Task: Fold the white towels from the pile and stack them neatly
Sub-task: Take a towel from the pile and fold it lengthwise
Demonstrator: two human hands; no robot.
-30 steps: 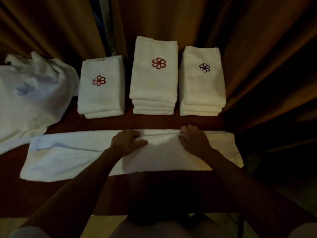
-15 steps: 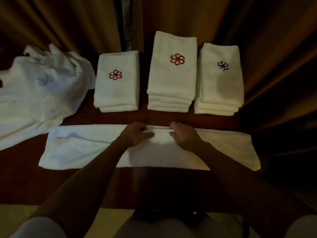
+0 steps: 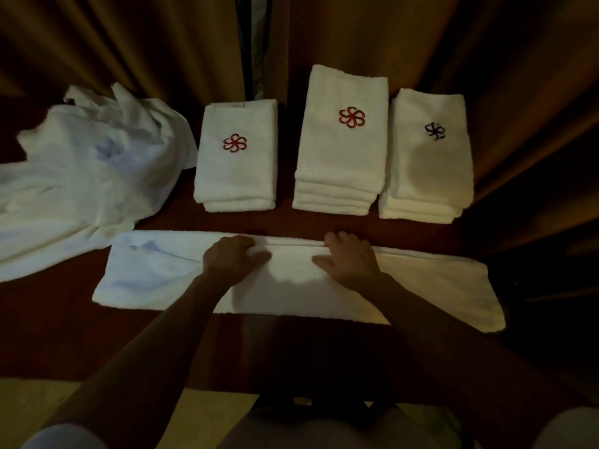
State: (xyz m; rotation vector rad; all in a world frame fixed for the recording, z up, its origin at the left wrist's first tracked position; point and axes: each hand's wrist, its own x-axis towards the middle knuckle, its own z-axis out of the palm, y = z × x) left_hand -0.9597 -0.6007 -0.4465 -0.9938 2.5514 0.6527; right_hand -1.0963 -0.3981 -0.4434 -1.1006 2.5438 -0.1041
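A long white towel (image 3: 431,286), folded into a strip, lies across the dark red table (image 3: 48,335) in front of me. My left hand (image 3: 231,259) and my right hand (image 3: 351,257) sit side by side at the middle of its far edge. The fingers of both curl over that edge, and the thumbs lie on the cloth pointing at each other. A small ridge of cloth runs between them. Behind the strip stand three stacks of folded towels: left (image 3: 236,176), middle (image 3: 340,157) and right (image 3: 428,170). The unfolded pile (image 3: 81,176) lies at the far left.
Brown curtains (image 3: 486,59) hang close behind the stacks. The table's right end falls off into dark past the strip's right corner. The near table edge runs under my forearms, with pale floor (image 3: 39,403) below it.
Over the last second my hands have drawn closer together along the towel's far edge. The towel and the stacks stay where they were.
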